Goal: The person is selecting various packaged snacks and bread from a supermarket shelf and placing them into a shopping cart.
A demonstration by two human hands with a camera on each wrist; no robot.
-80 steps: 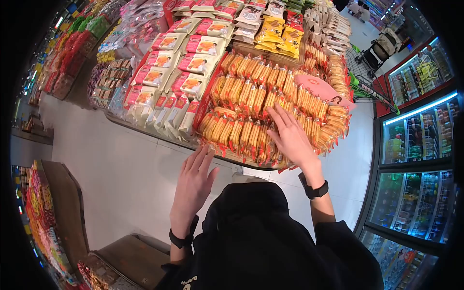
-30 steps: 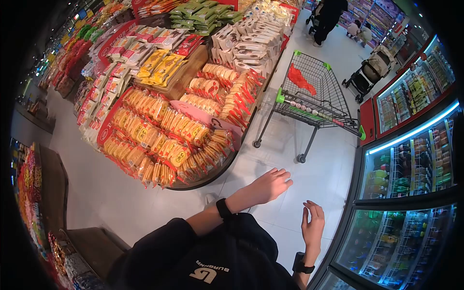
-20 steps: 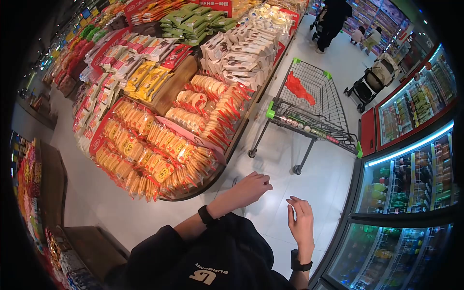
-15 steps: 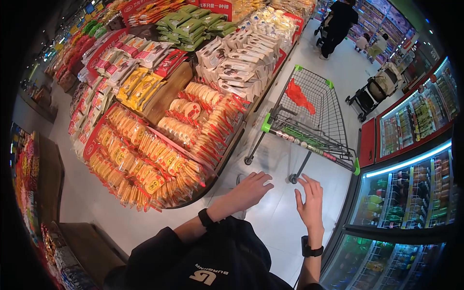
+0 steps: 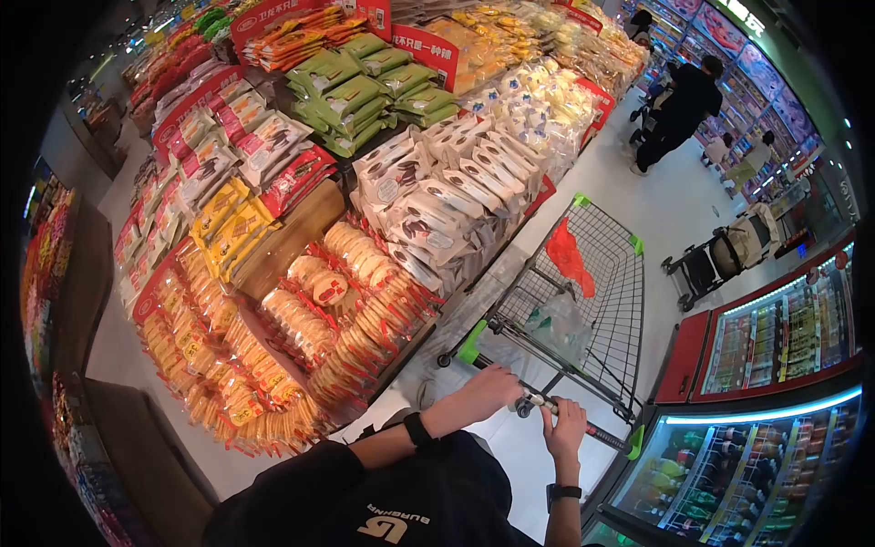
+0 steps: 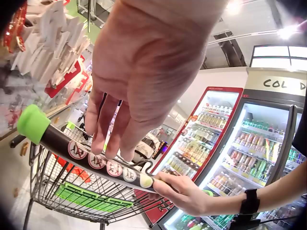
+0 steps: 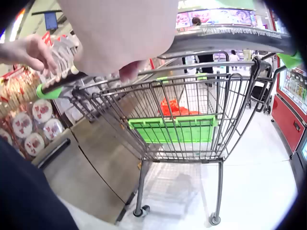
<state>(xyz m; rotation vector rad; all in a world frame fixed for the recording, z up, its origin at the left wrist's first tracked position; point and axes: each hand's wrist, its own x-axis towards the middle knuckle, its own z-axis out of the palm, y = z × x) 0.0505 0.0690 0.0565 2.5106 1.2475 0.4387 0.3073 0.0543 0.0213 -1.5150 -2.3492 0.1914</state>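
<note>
A shopping cart (image 5: 615,314) with green corner caps is right in front of me. My right hand (image 5: 565,428) grips its dark handle (image 6: 115,168), thumb on top and fingers curled beneath in the left wrist view. My left hand (image 5: 492,388) is over the handle's left part, its fairly straight fingers (image 6: 111,139) hanging down to the bar. Inside the cart are a red plastic bag (image 5: 570,260) and a clear plastic bag (image 5: 561,324). A green panel (image 7: 172,129) is on the cart's near side.
Left of the cart is a snack stand with packaged crackers (image 5: 314,333) and white packets (image 5: 447,196). Drink coolers (image 5: 738,465) line the right side. A stroller (image 5: 729,255) and a person in black (image 5: 679,114) are farther up the aisle.
My hands have left the wrapped crackers and come to the cart handle, which the right hand now grips. The view has swung right, and the cart is nearer.
</note>
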